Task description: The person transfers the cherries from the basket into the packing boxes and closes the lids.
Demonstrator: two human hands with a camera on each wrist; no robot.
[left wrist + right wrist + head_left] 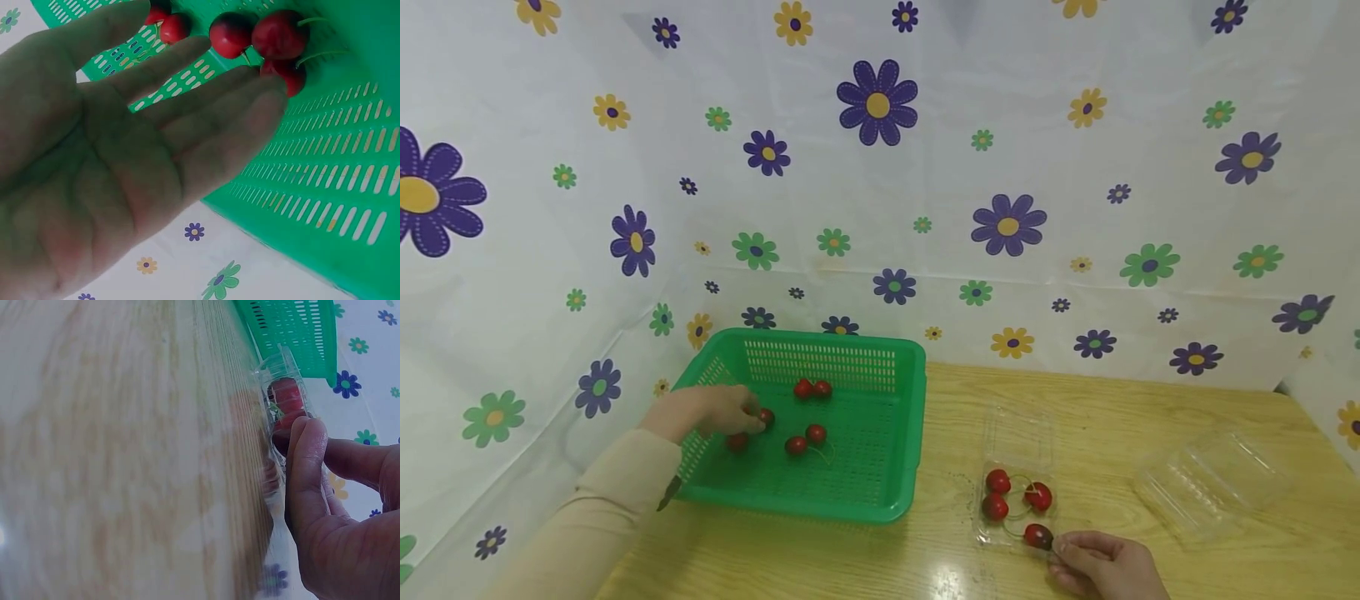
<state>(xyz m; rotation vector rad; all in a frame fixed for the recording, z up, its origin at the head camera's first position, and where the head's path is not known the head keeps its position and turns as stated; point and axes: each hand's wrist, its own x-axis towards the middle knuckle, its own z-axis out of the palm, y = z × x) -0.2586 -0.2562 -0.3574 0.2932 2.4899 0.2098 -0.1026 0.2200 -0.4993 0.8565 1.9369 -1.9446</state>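
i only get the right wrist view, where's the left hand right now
Observer: The left hand is down inside the green basket, right at a dark red cherry.
Operator: ok and at my end the fruit overlaps, what's the count
Observer: Four cherries show in the clear container at the right hand.
Operator: anything else out to the right
Observer: Yes, a second clear container lies on the wooden table there.

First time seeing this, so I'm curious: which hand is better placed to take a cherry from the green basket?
Probably the left hand: it reaches into the green basket, fingers right by cherries. The right hand is outside, at the clear container.
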